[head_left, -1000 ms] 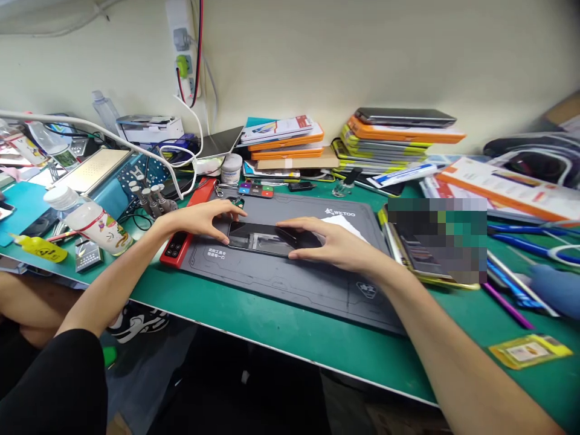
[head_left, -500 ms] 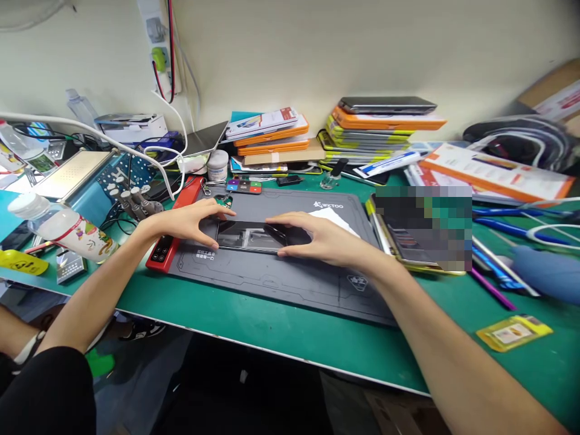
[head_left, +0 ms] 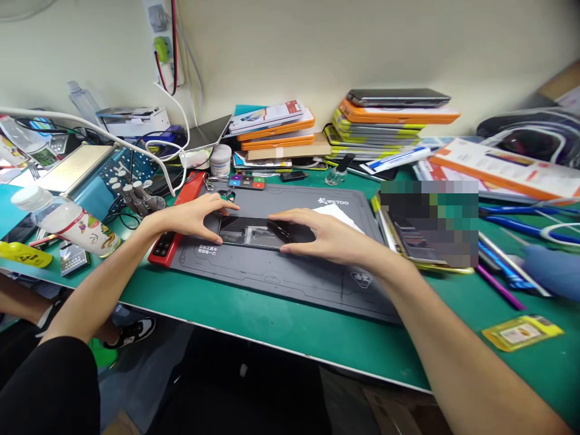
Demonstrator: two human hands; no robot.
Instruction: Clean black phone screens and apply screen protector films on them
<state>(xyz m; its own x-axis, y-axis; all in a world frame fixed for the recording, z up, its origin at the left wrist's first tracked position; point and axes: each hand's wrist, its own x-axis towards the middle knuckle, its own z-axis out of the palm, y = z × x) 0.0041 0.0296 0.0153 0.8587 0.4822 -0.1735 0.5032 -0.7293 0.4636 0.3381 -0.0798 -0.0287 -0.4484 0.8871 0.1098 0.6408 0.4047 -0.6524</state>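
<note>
A black, glossy smartphone (head_left: 254, 232) lies lengthwise across the dark grey work mat (head_left: 272, 281), and its screen reflects light. My left hand (head_left: 199, 219) grips the phone's left end, thumb at the near edge and fingers at the far edge. At the right end, my right hand (head_left: 312, 234) holds it the same way, with thumb and fingers on opposite long edges. Part of each end is hidden by the fingers. Behind my right wrist a white sheet (head_left: 338, 214) rests on the mat. A red control strip (head_left: 163, 248) borders the mat on the left.
A tilted drink bottle (head_left: 67, 220) and metal tool holders (head_left: 136, 199) stand left. Stacked orange and yellow boxes (head_left: 385, 127) line the wall. To the right are a partly pixelated flat device (head_left: 426, 235), blue-handled tools (head_left: 521, 220) and a yellow packet (head_left: 521, 332).
The camera view has shifted slightly, so most things appear a little to the right. Both hands keep the same grip on the smartphone, which stays in place on the mat.
</note>
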